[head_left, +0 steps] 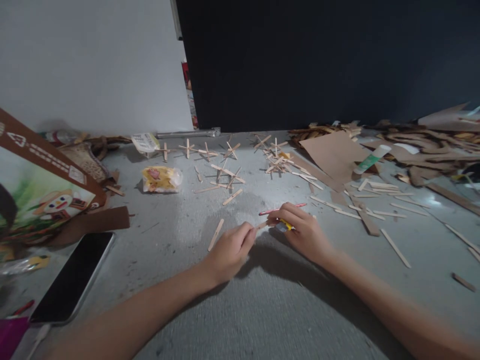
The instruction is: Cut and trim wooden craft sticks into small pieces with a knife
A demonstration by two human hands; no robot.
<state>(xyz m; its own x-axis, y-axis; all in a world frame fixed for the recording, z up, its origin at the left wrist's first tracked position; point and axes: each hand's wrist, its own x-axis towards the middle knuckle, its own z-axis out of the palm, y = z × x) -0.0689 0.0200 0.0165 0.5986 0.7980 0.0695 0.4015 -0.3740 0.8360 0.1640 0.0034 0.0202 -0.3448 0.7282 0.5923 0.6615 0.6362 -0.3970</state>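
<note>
My left hand [229,252] is closed, pinching one end of a wooden craft stick [261,226] between thumb and fingers. The fingers of my right hand [303,234] curl at the stick's other end. Tucked under that palm is a small yellow-and-grey object [286,225]; its kind is mostly hidden. A red pencil [268,212] lies just behind my right fingers. Left of my left hand lies a loose craft stick [216,235], and another short stick piece [232,197] lies farther back. Beyond them stand several crossed-stick pieces [224,171].
Loose sticks [395,247] scatter to the right, near a glue stick [372,159] and brown cardboard [326,155]. A yellow-white packet [162,179] sits back left. A phone [73,280] and a printed box [48,175] are at left. A dark panel [318,65] rises behind.
</note>
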